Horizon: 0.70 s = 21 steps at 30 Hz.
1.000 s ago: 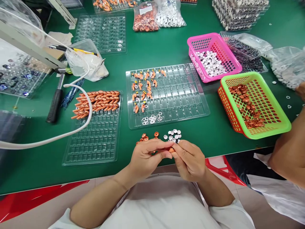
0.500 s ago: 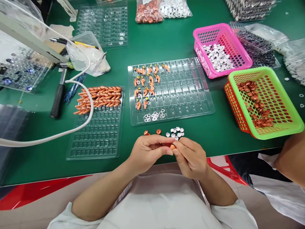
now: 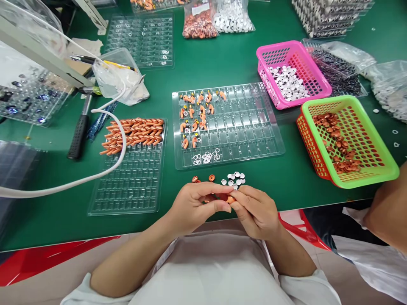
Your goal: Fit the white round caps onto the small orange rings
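My left hand (image 3: 193, 208) and my right hand (image 3: 257, 211) meet at the table's front edge. Between their fingertips is a small orange part (image 3: 230, 199), gripped from both sides; its far side is hidden by the fingers. Just beyond the hands lie several white round caps (image 3: 238, 175) and a few copper-coloured cups (image 3: 211, 178). Farther back is a clear tray (image 3: 229, 157) with curved orange pieces (image 3: 202, 110) in its left cells and white rings (image 3: 207, 157) along its near edge.
At left are a tray of copper-coloured pieces (image 3: 135, 132), a white cable (image 3: 122, 144) and a hammer (image 3: 79, 133). Right stand a pink basket (image 3: 276, 99) and a green basket (image 3: 369, 180). Another person's arm (image 3: 389, 212) is at the right edge.
The view has shifted slightly, so the table things sit a little lower. The fingers have moved slightly around the orange part, more of which shows between them.
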{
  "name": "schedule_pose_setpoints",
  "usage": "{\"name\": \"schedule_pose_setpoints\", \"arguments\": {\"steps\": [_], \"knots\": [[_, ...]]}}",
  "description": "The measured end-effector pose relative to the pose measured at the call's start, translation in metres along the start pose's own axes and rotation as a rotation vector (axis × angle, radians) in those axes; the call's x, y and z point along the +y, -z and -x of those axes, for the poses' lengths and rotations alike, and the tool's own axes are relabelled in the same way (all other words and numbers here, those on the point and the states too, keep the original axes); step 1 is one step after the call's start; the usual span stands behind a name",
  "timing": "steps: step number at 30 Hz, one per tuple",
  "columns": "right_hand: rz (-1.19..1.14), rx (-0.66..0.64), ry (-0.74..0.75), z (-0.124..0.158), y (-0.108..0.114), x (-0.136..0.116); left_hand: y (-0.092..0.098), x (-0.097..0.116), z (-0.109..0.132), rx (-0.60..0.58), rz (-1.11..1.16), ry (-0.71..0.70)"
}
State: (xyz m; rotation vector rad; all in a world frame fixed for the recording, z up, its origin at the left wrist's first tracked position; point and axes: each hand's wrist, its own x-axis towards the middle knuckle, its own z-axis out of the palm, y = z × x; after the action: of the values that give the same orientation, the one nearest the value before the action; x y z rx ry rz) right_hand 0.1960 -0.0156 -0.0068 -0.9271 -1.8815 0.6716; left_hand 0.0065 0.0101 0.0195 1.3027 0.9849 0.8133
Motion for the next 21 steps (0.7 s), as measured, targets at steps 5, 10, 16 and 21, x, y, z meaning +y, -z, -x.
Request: {"name": "schedule_pose_setpoints", "arguments": {"steps": [5, 10, 16, 21], "knots": [[-0.022, -0.106, -0.018, -0.0005, 0.0049, 0.0007, 0.0035, 0.0015, -0.0013, -0.066, -0.135, -0.061], [-0.053, -0.175, -0.043, -0.0011, 0.0077, 0.0012, 0.0050, 0.0010, -0.0007, -0.103, -0.202, -0.133], [-0.044, -0.107, 0.017, 0.0024, 0.0035, 0.0004, 0.0035, -0.0017, 0.0019, -0.075, -0.252, -0.248], [-0.013, -0.054, 0.068, 0.0040, 0.0008, -0.0017, 0.0012, -0.0031, 0.0042, -0.056, -0.239, -0.285]]}}
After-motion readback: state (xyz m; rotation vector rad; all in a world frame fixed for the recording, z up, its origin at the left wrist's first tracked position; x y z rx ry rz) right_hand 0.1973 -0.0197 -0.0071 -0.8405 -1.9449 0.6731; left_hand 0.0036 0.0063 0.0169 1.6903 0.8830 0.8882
